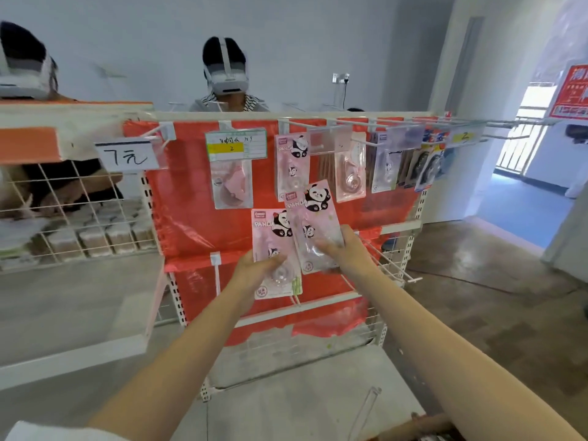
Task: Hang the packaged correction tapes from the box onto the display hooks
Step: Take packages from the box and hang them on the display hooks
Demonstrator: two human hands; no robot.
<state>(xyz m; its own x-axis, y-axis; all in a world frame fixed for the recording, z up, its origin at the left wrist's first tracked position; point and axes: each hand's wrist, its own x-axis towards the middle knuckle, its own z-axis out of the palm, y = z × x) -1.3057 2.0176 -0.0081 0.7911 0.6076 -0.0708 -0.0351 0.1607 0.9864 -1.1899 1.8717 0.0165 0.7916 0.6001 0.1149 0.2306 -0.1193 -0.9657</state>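
A red-backed display rack [197, 198] fills the middle of the view, with white rails and a row of wire hooks [305, 124] along its top. To its left stands a white wire basket shelf [79, 218] holding stacked packs, with a handwritten price card [125, 155] clipped above it. Behind the rack a person wearing a white headset [226, 70] faces this way; another headset shows at the far left edge.

On the top hooks hang several packs: a clear one under a price label [235, 144], a pink panda pack [292, 167], a peach tape pack [350, 173], and darker packs [423, 167] further right.

Both bare forearms reach up to the rack's middle. The left hand [254, 268] holds a pink panda pack [270, 237] by its lower part, thumb curled across the front and fingers behind. The right hand [345, 249] grips a second panda pack [313, 218] at its lower right, fingers laid over the clear blister. That pack tilts left, overlaps the first, and its top edge is just below the hanging panda pack.

The box cannot be made out.
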